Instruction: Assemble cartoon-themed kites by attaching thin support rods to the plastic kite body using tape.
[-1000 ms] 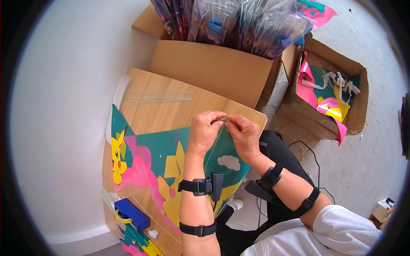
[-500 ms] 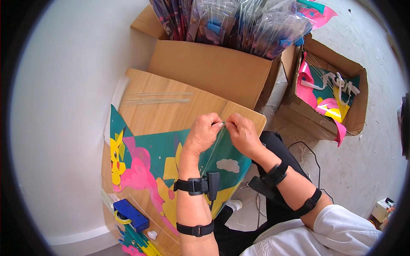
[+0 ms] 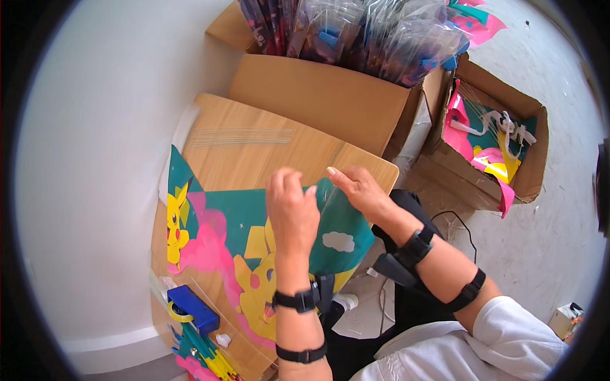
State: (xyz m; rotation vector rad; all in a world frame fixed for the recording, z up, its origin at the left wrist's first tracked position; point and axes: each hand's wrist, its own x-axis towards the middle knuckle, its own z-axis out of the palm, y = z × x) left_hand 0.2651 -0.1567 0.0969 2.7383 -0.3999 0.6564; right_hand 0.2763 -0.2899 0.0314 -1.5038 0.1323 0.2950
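A green printed kite sheet (image 3: 346, 219), with a white cloud, yellow cartoon figures and pink shapes, lies over a wooden tabletop (image 3: 356, 166). My left hand (image 3: 293, 206) is raised above the sheet's upper edge, its fingers loosely bent and apart, with nothing visible in them. Beside it, my right hand (image 3: 363, 190) is at the sheet's upper right corner, thumb stretched out and other fingers bent. The sheet rises slightly between the two hands. Part of its edge is hidden behind my left hand and forearm.
Several thin rods (image 3: 244, 137) lie at the table's far left. A blue tape dispenser (image 3: 194, 309) sits near left beside yellow and green sticks (image 3: 213, 355). Beyond the table stands a carton (image 3: 318, 95) of plastic-wrapped packs; another carton (image 3: 537, 159) at right holds printed sheets.
My hands, pinched close together at the sheet's edge before, have come apart. The left has turned and moved slightly left; the right thumb has stretched out.
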